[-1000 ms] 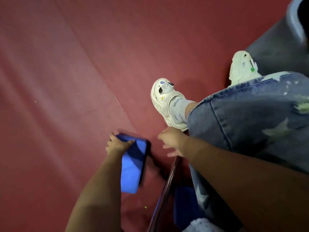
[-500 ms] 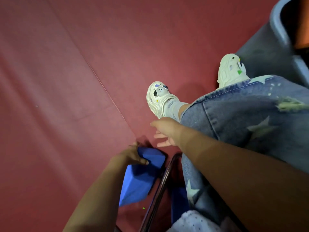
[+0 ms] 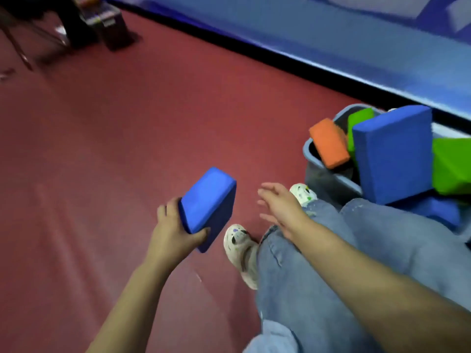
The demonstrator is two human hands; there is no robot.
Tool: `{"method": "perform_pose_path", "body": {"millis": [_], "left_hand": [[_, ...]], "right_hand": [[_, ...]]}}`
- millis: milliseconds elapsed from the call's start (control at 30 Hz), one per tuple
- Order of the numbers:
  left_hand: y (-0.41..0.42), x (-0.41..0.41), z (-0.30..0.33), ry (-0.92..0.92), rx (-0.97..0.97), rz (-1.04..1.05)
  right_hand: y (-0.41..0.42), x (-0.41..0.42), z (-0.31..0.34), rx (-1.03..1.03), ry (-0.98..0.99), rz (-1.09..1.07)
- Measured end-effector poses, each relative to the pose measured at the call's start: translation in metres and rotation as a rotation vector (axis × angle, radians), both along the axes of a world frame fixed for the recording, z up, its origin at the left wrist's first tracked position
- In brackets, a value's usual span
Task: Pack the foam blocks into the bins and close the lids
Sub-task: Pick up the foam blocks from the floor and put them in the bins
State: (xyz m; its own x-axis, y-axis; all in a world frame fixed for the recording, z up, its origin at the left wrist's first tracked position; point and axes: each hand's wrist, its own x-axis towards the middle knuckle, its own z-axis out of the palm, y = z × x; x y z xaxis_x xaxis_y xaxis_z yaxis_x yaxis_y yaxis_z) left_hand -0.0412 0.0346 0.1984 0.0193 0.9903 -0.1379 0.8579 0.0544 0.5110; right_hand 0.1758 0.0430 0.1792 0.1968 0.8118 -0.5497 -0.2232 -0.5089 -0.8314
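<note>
We are looking down from a head-worn camera at a dark red floor (image 3: 127,149) where a person in jeans and pale clogs stands. The left hand (image 3: 173,228) grips a blue foam block (image 3: 209,205), fingers wrapped behind it and thumb curled over its lower edge, holding it tilted and clear of the floor. The right hand (image 3: 280,205) is empty, its fingers spread and relaxed, hovering above the knee, just beside the block but not touching it. To the right stands a grey bin (image 3: 328,179), already overfull: an orange block (image 3: 328,143) leans across its near rim, a large blue block (image 3: 392,154) stands upright and rises well above the rim, and green blocks (image 3: 451,166) are wedged around it. No lid shows in this view. We judge the step in hand to be carrying the held block toward the bin. The next move seems to call for swinging it rightward past the legs and finding a gap, and the pieces sticking up would likely need pressing down or rearranging before any lid could shut. A blue padded wall (image 3: 331,34) runs along the far edge.
</note>
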Motion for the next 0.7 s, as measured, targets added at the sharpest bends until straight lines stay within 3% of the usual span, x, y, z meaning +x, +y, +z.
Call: {"method": "perform_pose_path", "body": {"millis": [167,300,500,700], "left_hand": [[-0.046,0.098,0.094,-0.228,0.322,-0.284],[-0.094,0.191,0.134,-0.413,0.418,-0.511],[-0.167,0.329,0.143,-0.530,0.366,-0.907],[-0.226,0.431,0.073,-0.493,0.099,-1.121]], "right_hand": [[-0.048,0.090,0.086,0.376,-0.196,-0.260],[-0.119,0.171,0.127,0.582,-0.156,-0.519],[-0.269,0.308,0.133,0.565,-0.288,-0.811],[-0.383,0.379,0.048,0.305,-0.298,-1.089]]}}
